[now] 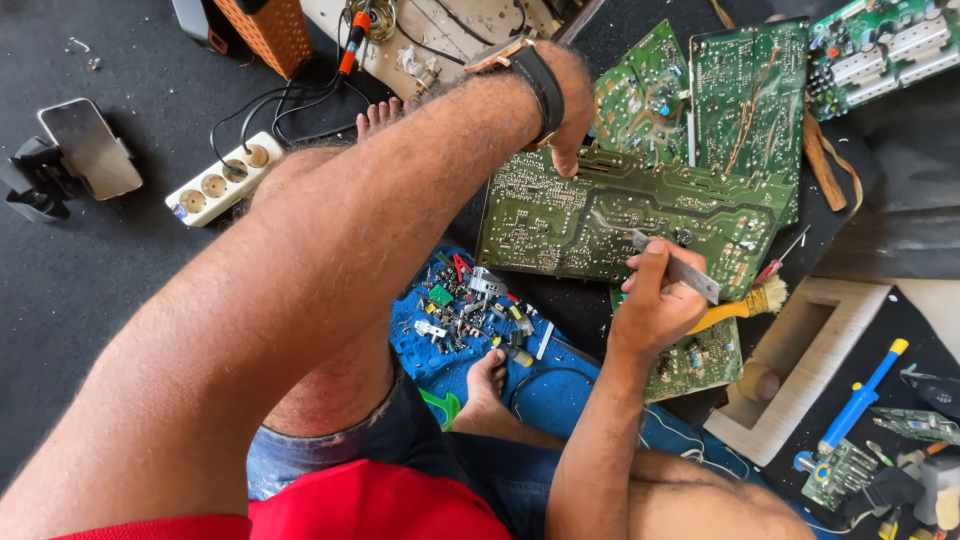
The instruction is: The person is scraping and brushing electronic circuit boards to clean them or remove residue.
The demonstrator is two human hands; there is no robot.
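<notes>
left hand: upper centre, fingers pressing the top edge of the board
right hand: centre right, gripping tweezers whose tip touches the board
board: large, green, centre of frame, solder side up
brush: yellow, just right of the right hand
mat: blue, lower centre, strewn with small parts
power strip: white, upper left

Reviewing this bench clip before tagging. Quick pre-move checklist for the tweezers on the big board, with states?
1. Left hand steadies the board at its top edge: ok.
2. Right hand pinches the tweezers: ok.
3. Tweezer tips on the board's solder side: ok; which joint, cannot tell.
4. Board lies flat: cannot tell, it rests partly on other boards.
5. Brush clear of the tweezers: not ok, it lies right beside the right hand.
6. Blue mat of loose parts in reach: ok.
</notes>
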